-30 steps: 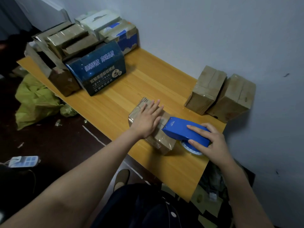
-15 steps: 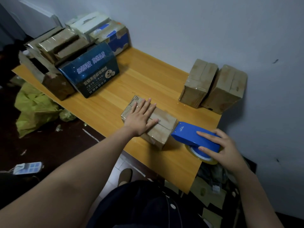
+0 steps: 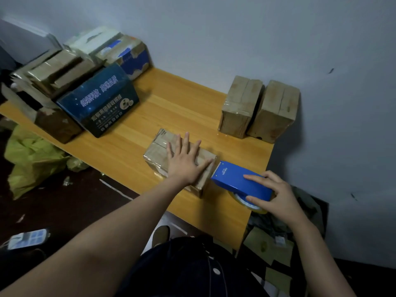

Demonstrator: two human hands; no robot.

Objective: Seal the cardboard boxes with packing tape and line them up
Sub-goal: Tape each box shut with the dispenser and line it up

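Note:
A small brown cardboard box [image 3: 157,151] lies near the front edge of the wooden table [image 3: 182,103]. My left hand [image 3: 185,161] presses flat on its top with fingers spread. My right hand [image 3: 276,196] grips a blue tape dispenser [image 3: 237,181] by its rear; the roll of clear tape [image 3: 246,202] shows under it. The dispenser's front edge meets the box's right end. Two taped brown boxes [image 3: 240,106] [image 3: 276,112] stand side by side against the wall at the right.
A pile of boxes fills the table's left end: a dark blue printed box [image 3: 100,103], brown cartons [image 3: 57,71] and a white and blue box [image 3: 126,52]. A yellow-green bag [image 3: 32,155] and a phone [image 3: 27,239] lie on the dark floor. Flattened cardboard [image 3: 276,243] lies right of the table.
My right hand has drawn the dispenser rightward, off the box top to its right end. My left hand keeps pressing on the box.

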